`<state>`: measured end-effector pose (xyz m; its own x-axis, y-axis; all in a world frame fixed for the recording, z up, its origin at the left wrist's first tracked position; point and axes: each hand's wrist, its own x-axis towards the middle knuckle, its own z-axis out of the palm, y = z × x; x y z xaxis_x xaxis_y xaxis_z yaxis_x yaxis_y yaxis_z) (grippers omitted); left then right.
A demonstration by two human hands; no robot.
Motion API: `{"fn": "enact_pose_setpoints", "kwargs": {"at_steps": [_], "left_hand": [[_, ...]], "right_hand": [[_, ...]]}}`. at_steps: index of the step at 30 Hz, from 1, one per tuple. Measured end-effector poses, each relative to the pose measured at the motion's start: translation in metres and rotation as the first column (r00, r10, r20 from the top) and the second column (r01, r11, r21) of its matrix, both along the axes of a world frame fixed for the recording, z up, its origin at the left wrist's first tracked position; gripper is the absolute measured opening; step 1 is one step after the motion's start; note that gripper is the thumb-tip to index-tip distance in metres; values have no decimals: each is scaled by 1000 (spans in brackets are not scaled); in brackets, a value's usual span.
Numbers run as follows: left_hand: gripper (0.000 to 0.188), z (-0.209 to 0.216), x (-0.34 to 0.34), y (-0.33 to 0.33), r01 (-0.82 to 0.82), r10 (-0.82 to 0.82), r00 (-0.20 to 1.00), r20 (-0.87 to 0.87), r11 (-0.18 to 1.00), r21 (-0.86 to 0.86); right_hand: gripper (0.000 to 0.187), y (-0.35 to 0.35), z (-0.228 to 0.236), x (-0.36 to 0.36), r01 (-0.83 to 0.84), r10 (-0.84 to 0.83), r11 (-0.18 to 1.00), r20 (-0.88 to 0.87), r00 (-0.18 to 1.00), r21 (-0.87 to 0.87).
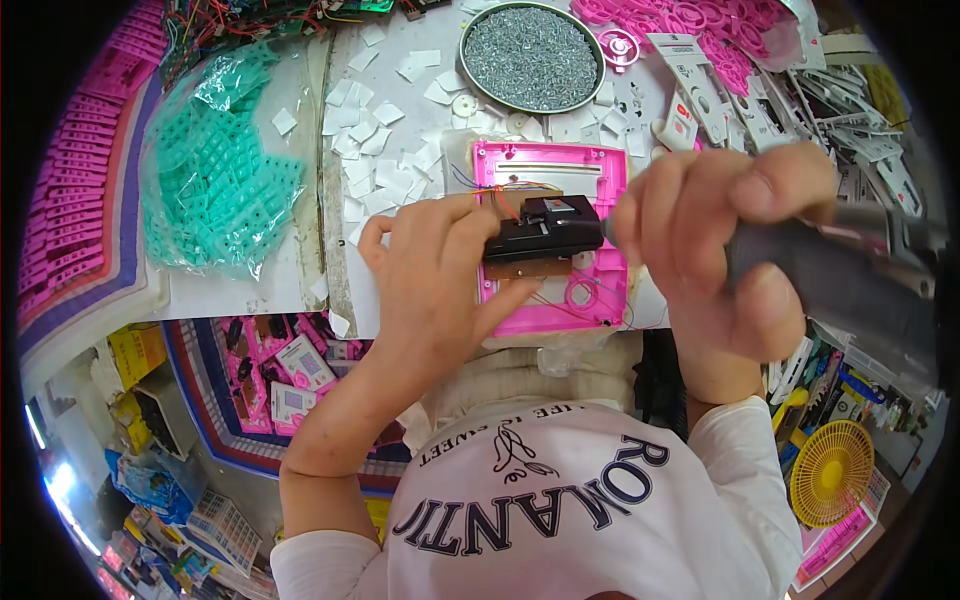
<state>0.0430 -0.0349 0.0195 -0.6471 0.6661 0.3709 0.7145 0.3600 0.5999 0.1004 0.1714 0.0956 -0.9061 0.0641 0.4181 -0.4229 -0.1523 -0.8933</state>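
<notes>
A pink plastic housing [605,300] lies open on the worktable in front of me, with thin coloured wires and a brown circuit board [540,268] inside. On top of the board is a black plastic part [560,236]. My left hand [435,265] grips this part from the left, fingers on its upper side and thumb below. My right hand [720,230] is closed around a dark, thick-bodied electric screwdriver [830,265], held almost level. Its front end points at the right end of the black part; my fingers mostly hide it, so contact is unclear.
A round tin of small screws [530,58] stands beyond the housing. White paper squares [385,150] are scattered to its left. Further left lies a clear bag of turquoise parts [215,175]. Pink rings [690,30] and white panels [700,90] pile up at far right.
</notes>
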Motion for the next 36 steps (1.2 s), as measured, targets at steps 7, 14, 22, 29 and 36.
{"fn": "enact_pose_setpoints", "kwargs": {"at_steps": [7, 14, 22, 29, 36], "left_hand": [[47, -27, -6, 4, 75, -75, 997, -10, 997, -9], [48, -30, -7, 3, 70, -70, 998, -3, 997, 14], [50, -29, -7, 2, 65, -64, 998, 27, 998, -1], [49, -33, -7, 1, 60, -62, 998, 14, 995, 74], [44, -36, -5, 3, 63, -65, 998, 14, 992, 107]], "right_hand": [[41, -9, -18, -11, 27, -27, 1000, 7, 1000, 7], [43, -21, -19, -7, 106, -108, 994, 61, 992, 31], [40, -18, -28, -14, -42, 48, 991, -48, 998, 129], [36, -18, -27, -14, -39, 87, 959, -161, 983, 281], [33, -22, -23, -20, -52, 130, 937, -207, 970, 345]]}}
